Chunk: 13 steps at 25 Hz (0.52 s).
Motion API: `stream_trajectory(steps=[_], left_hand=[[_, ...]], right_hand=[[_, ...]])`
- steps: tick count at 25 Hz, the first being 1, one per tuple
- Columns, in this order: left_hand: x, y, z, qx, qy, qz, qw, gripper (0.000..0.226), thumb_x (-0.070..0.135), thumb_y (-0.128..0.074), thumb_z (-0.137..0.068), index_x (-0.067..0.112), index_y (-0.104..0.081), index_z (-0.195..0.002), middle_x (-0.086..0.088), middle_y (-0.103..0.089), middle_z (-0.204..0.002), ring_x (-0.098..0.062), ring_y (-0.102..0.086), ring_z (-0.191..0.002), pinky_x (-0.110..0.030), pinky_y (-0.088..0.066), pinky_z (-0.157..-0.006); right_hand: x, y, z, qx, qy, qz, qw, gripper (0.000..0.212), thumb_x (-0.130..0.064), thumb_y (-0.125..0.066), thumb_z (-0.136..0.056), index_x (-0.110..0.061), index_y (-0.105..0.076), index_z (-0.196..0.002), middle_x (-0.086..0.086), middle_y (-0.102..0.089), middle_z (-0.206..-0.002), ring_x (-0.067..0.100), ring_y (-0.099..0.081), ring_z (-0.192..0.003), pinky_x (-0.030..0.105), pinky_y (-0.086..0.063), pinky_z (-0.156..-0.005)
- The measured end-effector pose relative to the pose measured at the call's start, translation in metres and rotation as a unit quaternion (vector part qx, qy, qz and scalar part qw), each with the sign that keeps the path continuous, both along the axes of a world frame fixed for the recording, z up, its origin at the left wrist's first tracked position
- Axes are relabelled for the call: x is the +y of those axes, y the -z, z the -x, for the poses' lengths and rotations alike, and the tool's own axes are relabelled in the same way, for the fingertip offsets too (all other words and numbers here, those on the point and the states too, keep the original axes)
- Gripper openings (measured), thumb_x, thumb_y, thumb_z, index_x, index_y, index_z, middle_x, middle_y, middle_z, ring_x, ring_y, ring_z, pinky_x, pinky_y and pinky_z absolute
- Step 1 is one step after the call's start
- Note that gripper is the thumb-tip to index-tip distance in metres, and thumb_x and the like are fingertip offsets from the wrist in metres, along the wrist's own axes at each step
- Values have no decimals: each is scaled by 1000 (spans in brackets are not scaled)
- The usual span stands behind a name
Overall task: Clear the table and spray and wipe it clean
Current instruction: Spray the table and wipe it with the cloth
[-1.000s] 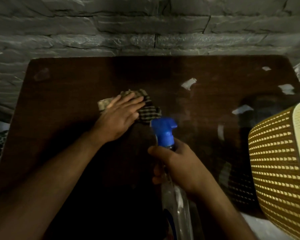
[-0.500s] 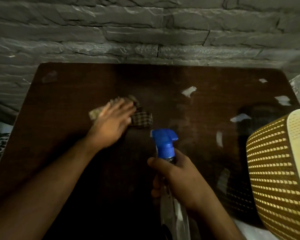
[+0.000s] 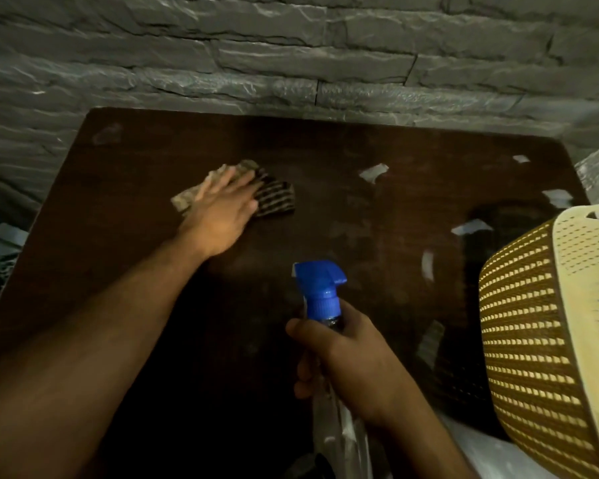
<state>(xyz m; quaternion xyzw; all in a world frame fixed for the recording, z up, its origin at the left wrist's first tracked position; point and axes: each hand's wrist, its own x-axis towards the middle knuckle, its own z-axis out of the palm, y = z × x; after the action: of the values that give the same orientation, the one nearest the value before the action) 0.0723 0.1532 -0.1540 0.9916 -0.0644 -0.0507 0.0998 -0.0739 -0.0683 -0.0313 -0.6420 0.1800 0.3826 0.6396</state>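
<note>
Currently: dark brown table (image 3: 377,209) butts a grey stone wall (image 3: 291,57). Woven basket (image 3: 547,340) sits at the table's right edge. Left hand (image 3: 222,210) lies flat, fingers straight, pressing a checked cloth (image 3: 277,198) near the far left corner. Right hand (image 3: 353,364) is curled round a clear spray bottle (image 3: 322,299), blue nozzle up, over the near edge. Pale scraps (image 3: 372,172) lie scattered toward the right side.

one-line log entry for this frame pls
phase: wiping | left hand: flat on cloth on table | right hand: gripping spray bottle | basket: table's right edge
</note>
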Motion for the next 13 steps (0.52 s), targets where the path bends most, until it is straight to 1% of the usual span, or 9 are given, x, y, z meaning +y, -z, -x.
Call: stream_trajectory(steps=[1,3,4,5,7,10,11,12,13], left_hand=[[-18,-1,6,-5,7,-9,1000,48,39,-25,-102,25,-31,-148,4,-22,-158,-16,-7,-148,-42,0,-120],[-37,3,48,-12,111,10,994,54,43,-18,-98,24,-33,-147,7,-22,-157,-15,-7,-148,-44,-1,-120],[-34,6,77,-6,163,34,986,56,45,-16,-96,26,-33,-146,11,-21,-156,-13,-6,-147,-43,-1,-120],[-23,9,97,-2,185,51,981,55,46,-17,-96,28,-35,-145,14,-21,-154,-10,-6,-147,-42,-2,-119],[-3,10,89,-9,151,62,987,52,46,-21,-97,31,-37,-144,14,-25,-154,-10,-10,-147,-43,-4,-119],[-17,3,30,-19,-2,33,999,49,42,-25,-101,26,-37,-146,7,-26,-157,-15,-9,-147,-43,-2,-118],[-31,-1,28,-13,-19,27,999,48,40,-26,-101,25,-37,-145,6,-26,-157,-16,-10,-148,-42,-1,-118],[-40,0,38,-21,-6,34,999,49,41,-25,-101,24,-39,-145,5,-27,-156,-17,-11,-147,-42,0,-118],[-44,1,59,-30,42,39,998,53,44,-22,-99,24,-40,-144,6,-28,-155,-16,-12,-147,-41,0,-118]], right_hand=[[0,2,2,-5,3,-1,1000,20,-20,-69,-86,-16,-57,-102,10,-59,-69,21,-58,-56,30,-54,-52],[0,6,7,-11,2,0,1000,18,-18,-69,-86,-15,-59,-99,8,-59,-63,21,-58,-53,35,-55,-54],[0,7,10,-8,-4,-4,1000,17,-18,-70,-85,-15,-59,-98,7,-59,-62,21,-58,-52,34,-54,-53],[-2,8,13,-2,-10,-10,1000,18,-19,-70,-85,-17,-58,-98,7,-60,-62,21,-58,-52,32,-52,-51],[-6,8,15,-1,-22,-9,1000,19,-19,-69,-86,-17,-57,-100,10,-60,-67,21,-57,-52,29,-51,-49],[-9,6,16,-13,-34,7,999,20,-19,-68,-87,-17,-56,-102,13,-58,-72,22,-57,-55,28,-52,-49],[-9,7,17,-15,-34,7,999,18,-19,-68,-87,-17,-56,-101,13,-58,-70,23,-57,-55,28,-52,-48],[-10,6,18,-18,-36,6,999,17,-19,-68,-87,-17,-56,-99,12,-58,-68,23,-57,-54,29,-51,-48],[-10,6,20,-23,-40,4,999,16,-19,-68,-87,-16,-55,-96,11,-58,-64,24,-57,-52,29,-50,-47]])
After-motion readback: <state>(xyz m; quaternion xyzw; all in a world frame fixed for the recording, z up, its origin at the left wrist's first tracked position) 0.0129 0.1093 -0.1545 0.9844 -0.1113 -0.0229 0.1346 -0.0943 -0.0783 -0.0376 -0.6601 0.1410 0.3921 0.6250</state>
